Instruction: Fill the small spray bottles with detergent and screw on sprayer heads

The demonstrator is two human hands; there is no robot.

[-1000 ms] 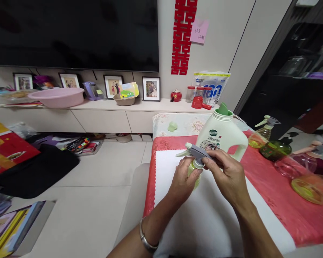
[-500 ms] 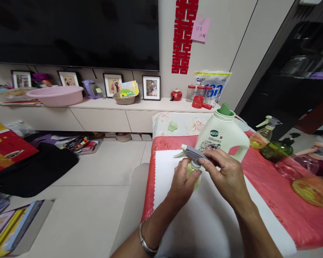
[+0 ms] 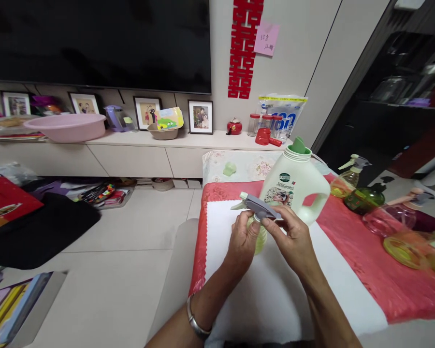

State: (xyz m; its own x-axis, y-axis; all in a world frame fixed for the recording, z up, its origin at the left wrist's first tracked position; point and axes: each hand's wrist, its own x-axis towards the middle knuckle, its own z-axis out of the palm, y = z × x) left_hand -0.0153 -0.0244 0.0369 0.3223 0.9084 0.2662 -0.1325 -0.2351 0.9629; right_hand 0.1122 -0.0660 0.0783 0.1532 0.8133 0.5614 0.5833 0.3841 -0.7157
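A small spray bottle (image 3: 261, 240) with yellow-green sides is held between my two hands above the white mat. My left hand (image 3: 240, 241) wraps round its neck, hiding part of the body. My right hand (image 3: 290, 237) grips the grey trigger sprayer head (image 3: 260, 207), whose pale nozzle points left. Just behind them stands a large pale green detergent jug (image 3: 288, 181), upright, with its cap off and a green spout showing. A light green cap (image 3: 229, 168) lies on the floral cloth beyond.
Along the right of the red tablecloth (image 3: 342, 246) stand several spray bottles, among them a dark green bottle (image 3: 366, 198) and a pink bottle (image 3: 391, 217). A white mat (image 3: 221, 222) lies under my hands. The long cabinet (image 3: 130, 157) holds a pink basin (image 3: 67, 128) and framed photos.
The view has shifted slightly, so the table things sit a little further left. Both hands stay on the spray bottle; my left fingers have moved up nearer its neck.
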